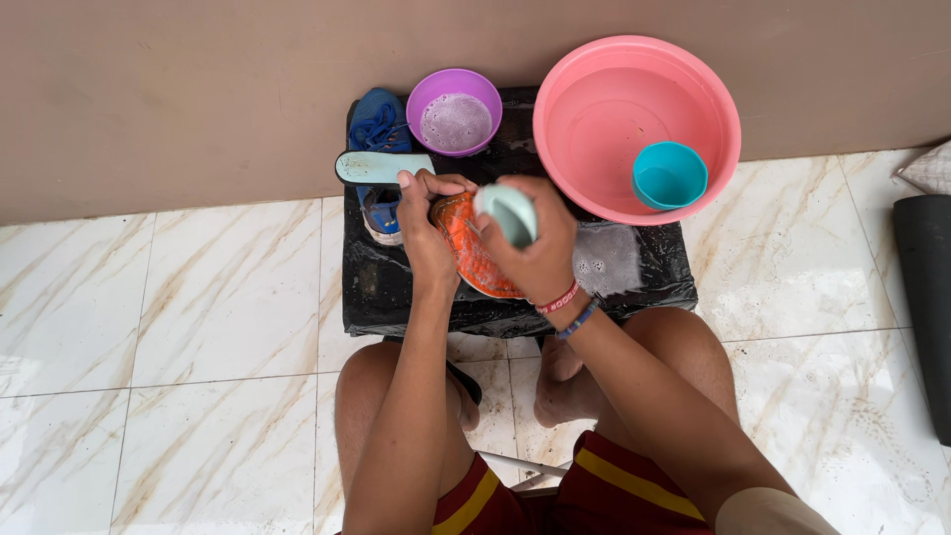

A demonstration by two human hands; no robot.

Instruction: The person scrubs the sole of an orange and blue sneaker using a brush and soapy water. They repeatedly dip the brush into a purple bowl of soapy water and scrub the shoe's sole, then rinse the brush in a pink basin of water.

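Both grips over the middle of the low black plastic-covered desk point(396, 287). Orange mesh shoe point(474, 260) between left grip point(428, 223) and right grip point(530, 248), lying on the desk. Pale green brush point(507, 212) in the right grip, above the shoe. Pale green insole point(381, 166) just beyond the left grip, lying across a blue laced shoe point(376, 129). Small purple plastic bowl point(455, 111) behind both grips. Large pink plastic basin point(604, 129) behind and right of the right grip, small teal cup point(670, 175) inside it.
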